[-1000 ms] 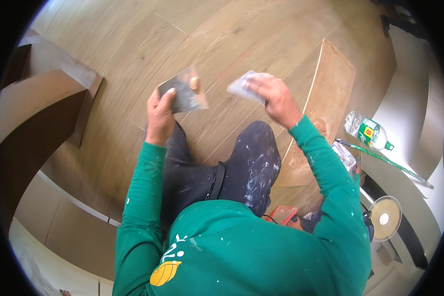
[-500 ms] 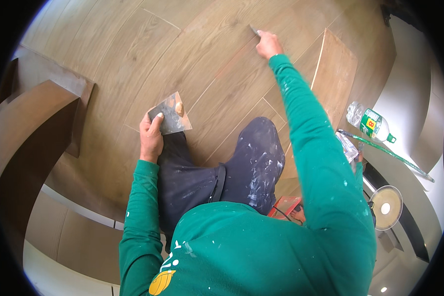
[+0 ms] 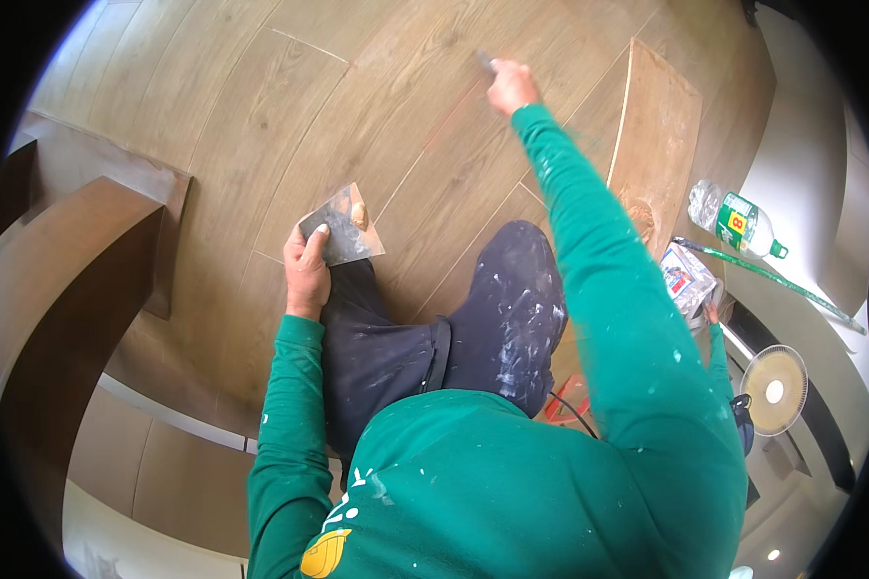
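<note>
Left fingers [image 3: 317, 236] closed on plate [image 3: 340, 243], near left knee [image 3: 355, 294]; putty [image 3: 360, 214] atop. Right fingers [image 3: 514, 75] closed on blurred blade [image 3: 485, 60] over planks [image 3: 386, 125]; contact cannot be told. Open planks separate blade from edge of board [image 3: 661, 125].

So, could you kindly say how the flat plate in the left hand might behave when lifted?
The flat plate is probably stiff: it looks straight though the left hand holds only one side. It looks thin, so likely light.

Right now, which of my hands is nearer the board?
Right. Your right hand is left of the board, toward its far end; your left hand is farther left, nearer you.
</note>
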### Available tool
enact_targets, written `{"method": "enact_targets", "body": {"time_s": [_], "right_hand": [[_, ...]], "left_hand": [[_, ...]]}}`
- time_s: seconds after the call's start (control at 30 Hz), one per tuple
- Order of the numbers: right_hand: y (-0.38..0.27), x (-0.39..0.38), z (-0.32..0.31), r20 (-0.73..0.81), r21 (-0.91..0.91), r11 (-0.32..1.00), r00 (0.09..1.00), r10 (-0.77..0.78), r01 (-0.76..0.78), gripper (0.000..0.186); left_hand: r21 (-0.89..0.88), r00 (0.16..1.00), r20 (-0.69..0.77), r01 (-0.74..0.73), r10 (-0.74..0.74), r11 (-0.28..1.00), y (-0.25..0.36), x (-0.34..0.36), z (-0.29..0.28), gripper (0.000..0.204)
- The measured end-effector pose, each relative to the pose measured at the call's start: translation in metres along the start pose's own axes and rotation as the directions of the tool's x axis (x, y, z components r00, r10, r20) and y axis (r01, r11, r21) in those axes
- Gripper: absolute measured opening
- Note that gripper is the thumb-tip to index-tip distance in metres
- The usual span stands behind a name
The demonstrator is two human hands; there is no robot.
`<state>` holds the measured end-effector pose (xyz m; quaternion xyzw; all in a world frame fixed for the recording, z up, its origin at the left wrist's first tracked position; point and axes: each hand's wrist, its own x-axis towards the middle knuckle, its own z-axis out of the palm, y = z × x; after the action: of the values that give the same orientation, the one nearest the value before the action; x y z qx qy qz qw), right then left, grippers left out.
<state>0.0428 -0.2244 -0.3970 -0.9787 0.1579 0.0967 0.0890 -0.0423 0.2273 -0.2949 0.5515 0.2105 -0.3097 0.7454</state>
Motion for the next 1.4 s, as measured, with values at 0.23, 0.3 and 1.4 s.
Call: {"method": "enact_targets", "body": {"time_s": [0.23, 0.3, 1.4], "right_hand": [[-0.128, -0.141, 0.035, -0.094, 0.129, 0.992, 0.996, -0.007, 0.019, 0.027], [-0.14, -0.158, 0.04, -0.041, 0.169, 0.985, 0.999, -0.016, 0.023, 0.026], [-0.131, -0.253, -0.102, 0.598, 0.758, -0.37, 0.799, 0.063, -0.537, 0.028]], "left_hand": [[0.005, 1.0, 0.009, -0.01, 0.01, 1.0, -0.004, 0.001, -0.005, 0.026], [-0.003, 1.0, 0.012, -0.012, 0.012, 1.0, -0.006, 0.003, -0.009, 0.026], [0.312, 0.868, 0.147, -0.496, 0.475, 0.81, 0.039, -0.05, 0.075, 0.027]]}}
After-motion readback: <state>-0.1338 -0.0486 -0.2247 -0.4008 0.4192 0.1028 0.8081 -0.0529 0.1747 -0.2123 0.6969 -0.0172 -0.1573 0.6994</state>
